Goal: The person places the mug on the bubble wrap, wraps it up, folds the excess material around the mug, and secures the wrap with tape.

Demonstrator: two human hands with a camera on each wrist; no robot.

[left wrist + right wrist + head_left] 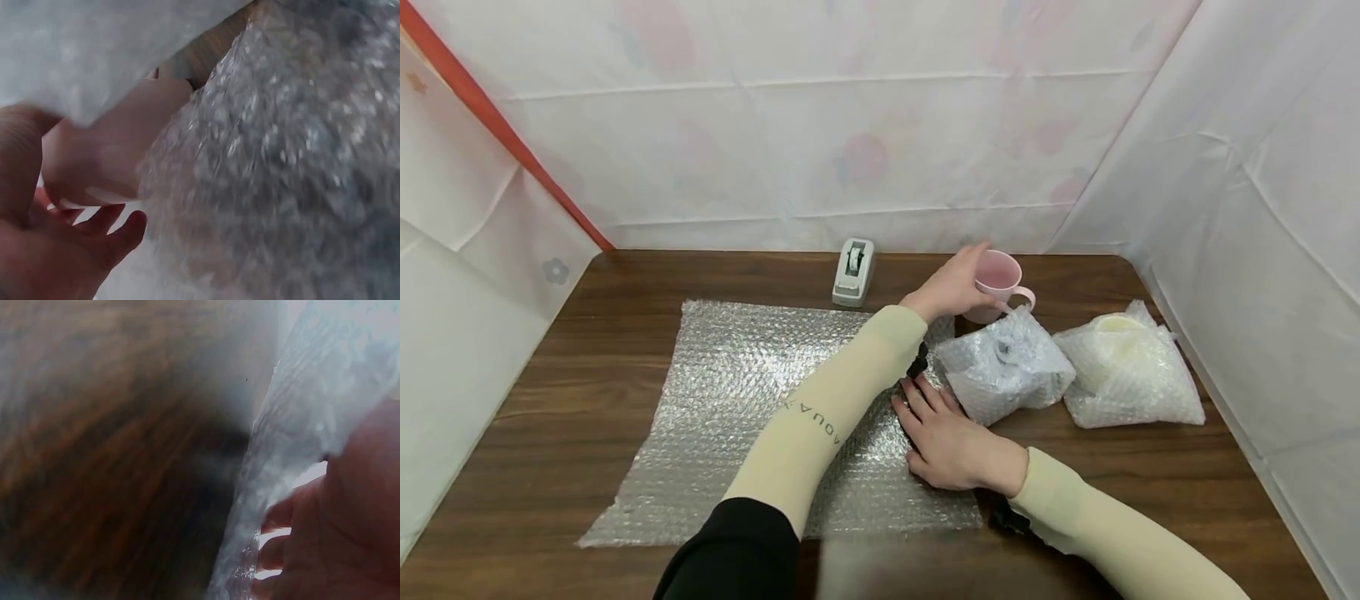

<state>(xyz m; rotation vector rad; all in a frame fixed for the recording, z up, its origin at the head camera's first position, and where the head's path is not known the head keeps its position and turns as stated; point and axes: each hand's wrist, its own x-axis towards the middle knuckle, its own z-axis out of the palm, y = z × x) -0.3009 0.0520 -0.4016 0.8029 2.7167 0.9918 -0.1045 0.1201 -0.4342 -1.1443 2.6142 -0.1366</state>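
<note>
At the back right of the table stands a pink mug (997, 275) with its handle to the right. My left hand (953, 285) grips its left side, with the fingers behind it and the thumb in front. In the left wrist view, the mug (106, 150) shows between the left hand's thumb and fingers (115, 240), partly hidden by bubble wrap. A bubble wrap sheet (730, 400) lies flat on the table. My right hand (955, 446) rests on the sheet's right part with its fingers extended and spread.
Two bubble-wrapped bundles stand to the right, a near one (1007, 367) just in front of the mug and a yellowish one (1135, 367) beyond it. A tape dispenser (853, 273) sits behind the sheet. White cloth (850, 150) walls enclose the wooden table (542, 417).
</note>
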